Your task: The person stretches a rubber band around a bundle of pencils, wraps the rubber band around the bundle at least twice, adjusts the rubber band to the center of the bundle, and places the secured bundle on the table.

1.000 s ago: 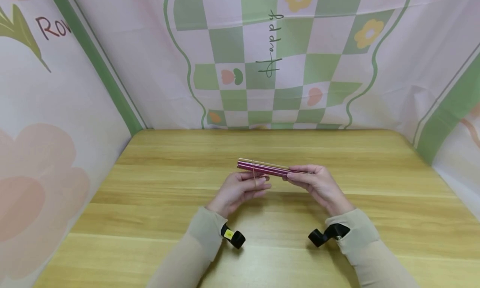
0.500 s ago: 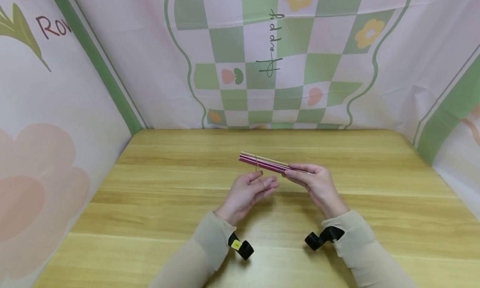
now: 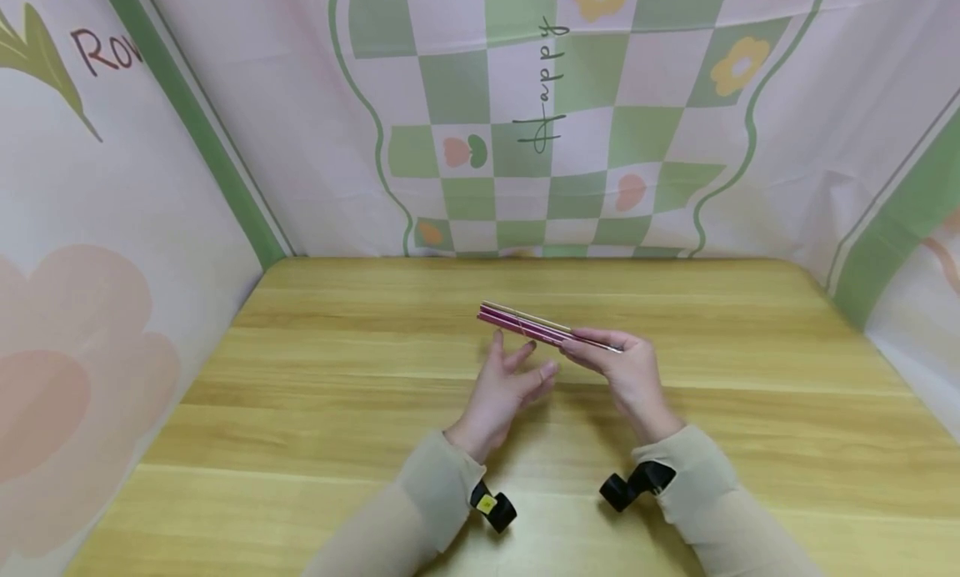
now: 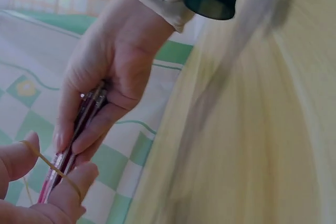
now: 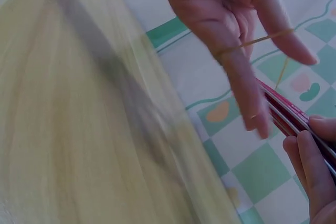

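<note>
My right hand (image 3: 630, 373) pinches a small bundle of slim dark-red pencils (image 3: 517, 320) with silvery stripes, held tilted above the table. The bundle's far end points up and left. Just below that end is my left hand (image 3: 501, 393), its fingers spread. A thin tan rubber band (image 5: 257, 41) stretches across the left thumb and fingers in the right wrist view. In the left wrist view, the rubber band (image 4: 44, 160) crosses in front of the pencils (image 4: 58, 174), and part of it passes behind them. How it runs round the bundle is partly hidden.
A wood-grain table (image 3: 300, 377) lies beneath both hands. Behind it hangs a green-and-white checked cloth (image 3: 517, 198), with pale printed cloth at both sides. Each sleeve cuff carries a black wrist camera (image 3: 495, 510).
My left hand has shifted right and spread its fingers, stretching the rubber band. The right hand has moved slightly left, keeping its pinch on the pencils, whose far end has risen.
</note>
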Available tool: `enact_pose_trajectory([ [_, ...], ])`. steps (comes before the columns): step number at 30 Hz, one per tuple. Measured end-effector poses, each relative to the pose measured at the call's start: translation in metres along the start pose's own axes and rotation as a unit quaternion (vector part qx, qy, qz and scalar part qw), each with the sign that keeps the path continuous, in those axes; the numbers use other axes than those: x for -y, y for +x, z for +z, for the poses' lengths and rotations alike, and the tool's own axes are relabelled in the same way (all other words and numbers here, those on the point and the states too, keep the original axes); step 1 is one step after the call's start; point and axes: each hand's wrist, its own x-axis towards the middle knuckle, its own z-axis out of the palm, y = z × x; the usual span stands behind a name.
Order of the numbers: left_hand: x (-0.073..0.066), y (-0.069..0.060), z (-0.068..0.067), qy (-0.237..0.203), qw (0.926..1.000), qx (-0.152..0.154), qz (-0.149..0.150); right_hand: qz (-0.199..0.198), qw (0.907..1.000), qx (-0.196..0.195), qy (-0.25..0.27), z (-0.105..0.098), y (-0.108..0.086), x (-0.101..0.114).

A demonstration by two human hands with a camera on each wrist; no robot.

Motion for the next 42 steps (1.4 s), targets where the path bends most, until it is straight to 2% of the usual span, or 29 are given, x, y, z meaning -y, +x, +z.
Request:
enact_pose_trajectory([
  [4,0.004,0.001,-0.002,0.067,0.9976,-0.013,0.008,0.006,0.9999,-0.009,-0.005,0.001,0.001,-0.002],
  [9,0.009,0.003,-0.004,0.145,0.9889,-0.021,0.024,0.015,0.9998,-0.016,0.005,0.001,0.002,-0.004],
  [12,0.009,0.003,-0.005,0.198,0.9795,-0.027,0.027,0.020,0.9996,-0.017,0.011,-0.001,0.002,-0.004],
  [16,0.008,0.003,-0.010,0.266,0.9631,-0.033,0.023,0.028,0.9991,-0.017,0.025,-0.003,0.003,-0.005],
  [18,0.007,0.004,-0.013,0.303,0.9520,-0.030,0.030,0.033,0.9989,-0.015,0.031,-0.004,0.004,-0.004],
  [21,0.004,0.005,-0.018,0.361,0.9301,-0.020,0.063,0.040,0.9985,-0.012,0.036,-0.006,0.005,-0.004],
  [25,-0.001,0.007,-0.026,0.442,0.8911,-0.019,0.102,0.045,0.9981,-0.007,0.041,-0.010,0.005,-0.001],
  [29,-0.008,0.009,-0.033,0.501,0.8548,-0.021,0.133,0.050,0.9978,0.006,0.043,-0.012,0.006,0.002],
  [32,-0.011,0.011,-0.039,0.545,0.8229,-0.020,0.160,0.053,0.9978,0.014,0.038,-0.014,0.007,0.002],
  [34,-0.013,0.011,-0.043,0.568,0.8040,-0.018,0.174,0.056,0.9978,0.021,0.030,-0.016,0.007,0.003],
  [36,-0.014,0.012,-0.046,0.582,0.7929,-0.014,0.180,0.060,0.9974,0.030,0.024,-0.018,0.007,0.003],
  [37,-0.015,0.012,-0.048,0.584,0.7908,-0.009,0.183,0.062,0.9971,0.037,0.023,-0.019,0.007,0.003],
  [42,-0.018,0.013,-0.054,0.583,0.7883,0.015,0.197,0.080,0.9944,0.069,0.011,-0.024,0.008,0.006],
])
